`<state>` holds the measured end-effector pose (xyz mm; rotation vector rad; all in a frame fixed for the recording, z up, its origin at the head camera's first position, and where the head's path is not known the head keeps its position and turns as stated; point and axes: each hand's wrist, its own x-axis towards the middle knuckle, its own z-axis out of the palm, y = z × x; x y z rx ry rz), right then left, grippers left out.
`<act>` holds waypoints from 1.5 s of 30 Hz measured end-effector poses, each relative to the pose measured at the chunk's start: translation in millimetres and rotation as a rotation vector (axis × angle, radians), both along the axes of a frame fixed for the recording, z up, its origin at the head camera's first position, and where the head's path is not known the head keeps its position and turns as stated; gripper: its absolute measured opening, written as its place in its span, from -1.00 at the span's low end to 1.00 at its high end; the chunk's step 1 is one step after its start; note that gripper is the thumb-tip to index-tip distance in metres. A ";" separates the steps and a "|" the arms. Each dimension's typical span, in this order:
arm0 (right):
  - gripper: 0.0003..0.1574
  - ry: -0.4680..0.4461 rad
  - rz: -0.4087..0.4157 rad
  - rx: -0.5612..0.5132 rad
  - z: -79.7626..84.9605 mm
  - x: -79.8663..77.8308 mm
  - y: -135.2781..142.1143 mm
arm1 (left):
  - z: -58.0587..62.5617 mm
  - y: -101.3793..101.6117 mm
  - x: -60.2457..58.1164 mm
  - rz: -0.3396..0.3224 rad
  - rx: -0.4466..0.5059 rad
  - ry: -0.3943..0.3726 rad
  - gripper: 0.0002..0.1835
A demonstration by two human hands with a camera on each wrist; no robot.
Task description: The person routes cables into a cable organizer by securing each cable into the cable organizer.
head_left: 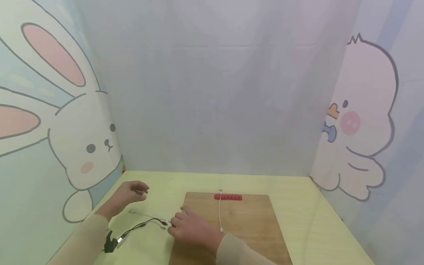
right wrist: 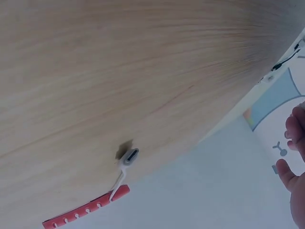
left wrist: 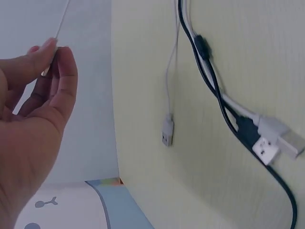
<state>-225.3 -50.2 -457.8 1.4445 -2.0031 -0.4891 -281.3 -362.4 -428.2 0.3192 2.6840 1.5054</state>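
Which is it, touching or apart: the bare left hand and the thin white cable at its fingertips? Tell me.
Touching. The left wrist view shows the left hand pinching the thin white cable between thumb and fingers.

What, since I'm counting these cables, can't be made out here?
Whether the right hand holds anything: head view, hidden by the hand itself.
Pinched end of the white cable: left wrist view, mostly covered by the left hand.
Its far end: same view, cut off by the top edge.
Black piece: head view, too blurred to identify.
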 end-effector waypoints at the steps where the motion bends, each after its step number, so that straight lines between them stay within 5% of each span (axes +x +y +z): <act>1: -0.86 0.021 0.005 0.004 0.5 1.6 2.1 | 0.9 3.3 0.1 0.004 0.021 -0.009 -0.64; 11: -0.88 0.168 0.050 -0.012 4.5 17.5 23.0 | 6.0 49.5 -8.2 0.052 0.029 0.034 -0.66; 25: -0.93 -0.158 -0.216 -0.048 5.9 30.6 67.6 | 8.5 138.4 -22.0 0.077 -0.002 0.084 -0.82; 36: -0.86 -0.109 -0.319 -0.120 -7.6 29.3 101.3 | 25.7 211.6 -36.8 0.018 0.083 0.159 -0.71; 45: -0.83 -0.181 -0.404 -0.127 -6.1 34.3 121.8 | 21.0 252.5 -47.2 -0.062 0.036 0.188 -0.80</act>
